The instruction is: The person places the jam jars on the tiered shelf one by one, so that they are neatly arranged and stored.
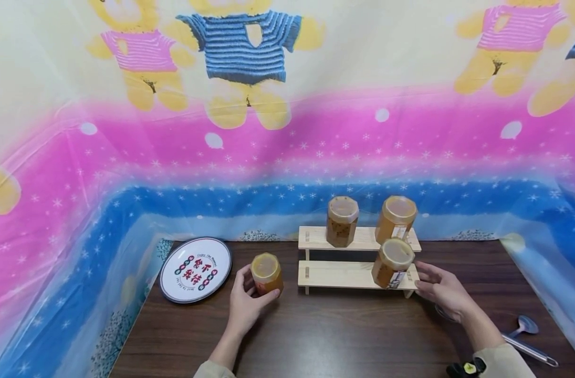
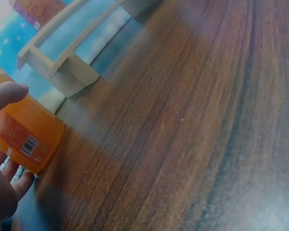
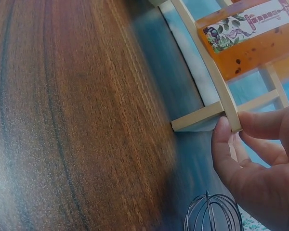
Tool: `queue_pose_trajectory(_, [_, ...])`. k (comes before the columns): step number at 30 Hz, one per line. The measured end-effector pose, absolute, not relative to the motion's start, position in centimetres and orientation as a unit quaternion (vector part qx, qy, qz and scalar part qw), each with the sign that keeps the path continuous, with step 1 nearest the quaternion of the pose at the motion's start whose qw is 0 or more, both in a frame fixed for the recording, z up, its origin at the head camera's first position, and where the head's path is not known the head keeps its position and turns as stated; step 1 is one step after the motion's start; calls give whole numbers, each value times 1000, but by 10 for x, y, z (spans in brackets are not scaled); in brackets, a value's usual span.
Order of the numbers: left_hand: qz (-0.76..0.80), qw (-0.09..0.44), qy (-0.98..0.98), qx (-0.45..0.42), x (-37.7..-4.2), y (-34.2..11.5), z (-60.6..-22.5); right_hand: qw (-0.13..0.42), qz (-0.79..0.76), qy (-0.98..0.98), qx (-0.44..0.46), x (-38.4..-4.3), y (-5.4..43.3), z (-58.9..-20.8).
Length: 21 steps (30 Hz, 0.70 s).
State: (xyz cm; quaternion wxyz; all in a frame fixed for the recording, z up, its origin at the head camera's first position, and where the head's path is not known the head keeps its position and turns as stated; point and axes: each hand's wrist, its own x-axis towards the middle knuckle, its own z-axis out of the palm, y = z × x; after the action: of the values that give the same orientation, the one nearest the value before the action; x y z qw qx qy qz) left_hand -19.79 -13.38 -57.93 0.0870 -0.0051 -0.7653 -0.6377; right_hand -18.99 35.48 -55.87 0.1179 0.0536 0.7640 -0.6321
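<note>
My left hand (image 1: 249, 302) is around a jar of amber filling (image 1: 267, 275) with a pale lid, standing on the table left of the rack. In the left wrist view the thumb lies across this orange jar (image 2: 31, 132) and the fingers reach round its lower side, by a barcode label. My right hand (image 1: 445, 294) pinches the right end of the lower step of a two-step wooden rack (image 1: 336, 275), thumb and fingertips on the board's edge (image 3: 231, 115). A labelled jar with dark specks (image 1: 393, 265) stands on that step, close to the right fingers.
Two more jars, a speckled one (image 1: 342, 223) and an amber one (image 1: 397, 218), stand on the upper step. A white plate with printed characters (image 1: 195, 270) lies at the left. At the right are a whisk (image 3: 212, 214) and a ladle-like utensil (image 1: 527, 324). Patterned cloth (image 1: 268, 205) hangs behind the table.
</note>
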Motion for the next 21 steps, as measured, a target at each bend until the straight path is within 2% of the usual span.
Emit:
queue_pose_trajectory(15, [-632,104,-768,-12,-204,-134,-585,116,-636,761,49,-190,355,-560])
queue_pose_trajectory(21, [-626,104,-772,-11,-198,-129,-568,118,-632,765,50,-190,355,-560])
